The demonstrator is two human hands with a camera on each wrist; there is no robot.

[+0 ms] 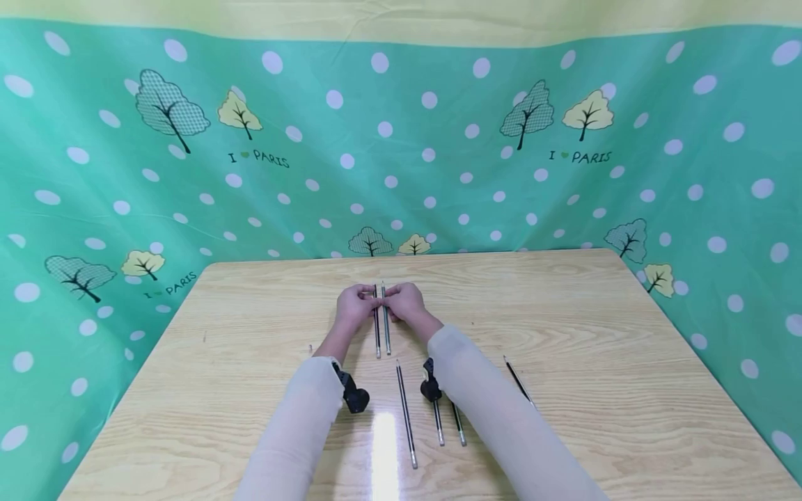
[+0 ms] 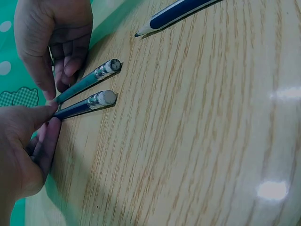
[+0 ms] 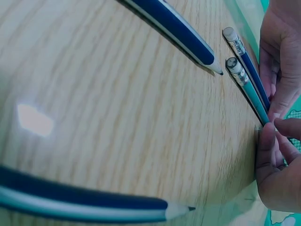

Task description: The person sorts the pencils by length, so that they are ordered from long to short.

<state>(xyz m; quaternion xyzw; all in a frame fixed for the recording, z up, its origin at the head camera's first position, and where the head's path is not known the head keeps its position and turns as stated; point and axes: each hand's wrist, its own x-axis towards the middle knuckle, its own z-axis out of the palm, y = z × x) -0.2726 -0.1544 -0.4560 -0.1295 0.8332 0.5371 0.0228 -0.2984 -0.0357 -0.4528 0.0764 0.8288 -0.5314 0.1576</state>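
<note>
Two pencils with eraser ends toward me lie side by side on the wooden table, a dark blue pencil on the left and a green pencil on the right. My left hand pinches the blue one between thumb and fingers. With thumb and fingertips my right hand pinches the green one. Both thumbs meet near the pencils' far halves. In the left wrist view the white eraser of the blue pencil and the darker-topped eraser of the green pencil point away from the hands.
Nearer me lies a dark striped pencil, tip pointing away. Two more pencils, one a striped pencil, are partly covered by the right forearm. Another pencil lies right of that arm. A polka-dot curtain hangs behind the table.
</note>
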